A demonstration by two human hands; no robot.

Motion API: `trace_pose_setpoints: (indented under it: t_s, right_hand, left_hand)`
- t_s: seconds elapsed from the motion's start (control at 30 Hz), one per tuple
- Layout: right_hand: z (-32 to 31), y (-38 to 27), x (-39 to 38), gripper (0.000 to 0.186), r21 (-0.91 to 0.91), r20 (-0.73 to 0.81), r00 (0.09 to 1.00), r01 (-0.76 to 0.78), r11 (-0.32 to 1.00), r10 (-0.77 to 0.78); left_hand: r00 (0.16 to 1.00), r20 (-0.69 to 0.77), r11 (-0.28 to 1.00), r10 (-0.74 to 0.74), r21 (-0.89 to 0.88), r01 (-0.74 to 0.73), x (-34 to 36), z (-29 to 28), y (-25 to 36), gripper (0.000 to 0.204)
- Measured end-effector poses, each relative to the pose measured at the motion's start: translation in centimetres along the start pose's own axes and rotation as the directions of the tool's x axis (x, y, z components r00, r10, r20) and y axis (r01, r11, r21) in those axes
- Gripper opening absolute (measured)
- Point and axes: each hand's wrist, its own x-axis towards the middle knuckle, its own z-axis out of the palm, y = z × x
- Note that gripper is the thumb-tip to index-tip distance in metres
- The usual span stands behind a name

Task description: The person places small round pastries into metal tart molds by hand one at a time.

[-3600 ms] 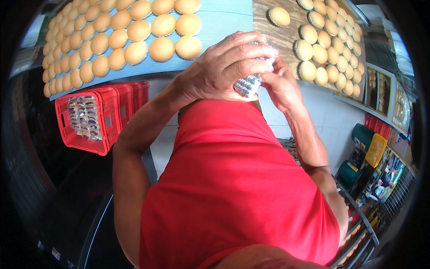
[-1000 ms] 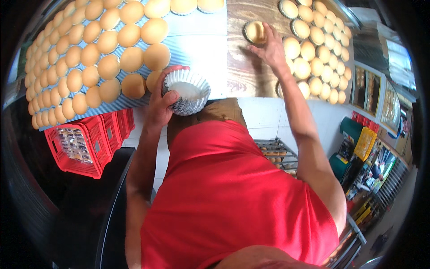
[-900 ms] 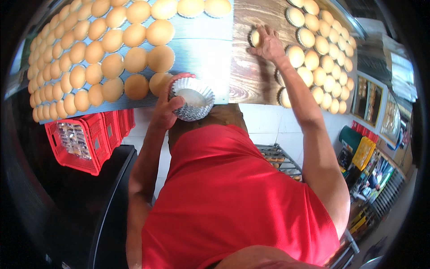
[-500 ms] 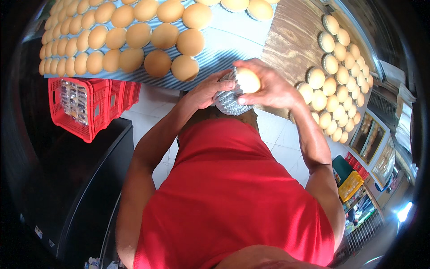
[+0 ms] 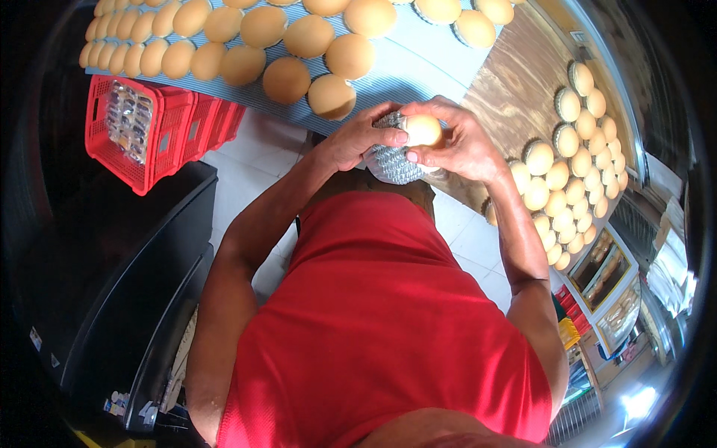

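Note:
In front of my red shirt, my left hand (image 5: 357, 140) is closed round a stack of silvery, crimped baking cups (image 5: 394, 163). My right hand (image 5: 464, 145) grips a round golden bun (image 5: 423, 130) between thumb and fingers, right against the top of the stack. The left thumb reaches to the bun's edge. Whether the bun sits in a cup of its own is hidden by my fingers. Just beyond my left hand, rows of similar buns (image 5: 332, 96) stand on a blue ridged sheet (image 5: 403, 71).
More buns in crimped cups (image 5: 567, 169) stand on a brown wooden board (image 5: 499, 93) at the right. Red plastic crates (image 5: 159, 138), one with clear-wrapped packs, are under the sheet's left end. A black cabinet (image 5: 142, 246) stands at my left, and white tiles (image 5: 478, 239) show below.
The whole view has shifted, so the buns and crates sit differently in it. My left thumb has moved up to the bun's edge. Both hands keep their hold.

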Motion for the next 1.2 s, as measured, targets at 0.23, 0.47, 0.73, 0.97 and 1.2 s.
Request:
trace_pose_setpoints:
  t_s: [0.23, 0.47, 0.73, 0.97, 1.2]
  right_hand:
    - [-1.8, 0.8, 2.1, 0.044, -0.062, -0.114, 0.993, 0.021, 0.998, -0.028]
    - [-5.6, 1.8, 12.3, 0.062, -0.453, -0.404, 0.913, -0.146, 0.879, -0.056]
    - [-3.5, 2.7, 6.6, 0.07, -0.378, -0.481, 0.868, -0.08, 0.922, -0.122]
    - [2.4, 1.6, -5.8, 0.047, -0.164, -0.6, 0.796, -0.024, 0.986, -0.08]
    - [8.5, 1.0, -12.5, 0.042, -0.044, -0.715, 0.695, 0.067, 0.997, -0.078]
  left_hand:
    - [0.985, -0.142, 0.995, 0.094, 0.044, -0.088, -0.8, -1.0, -0.2, 0.067]
    - [0.837, 0.068, 0.78, 0.543, 0.328, -0.533, -1.8, -1.4, 0.9, 0.084]
    - [0.525, 0.373, 0.275, 0.765, 0.548, -0.79, -3.3, 0.1, 3.2, 0.101]
    - [0.409, 0.577, 0.042, 0.707, 0.543, -0.839, -5.8, 2.6, 4.8, 0.098]
    - [0.491, 0.656, 0.095, 0.573, 0.542, -0.835, -7.8, 2.5, 2.9, 0.11]
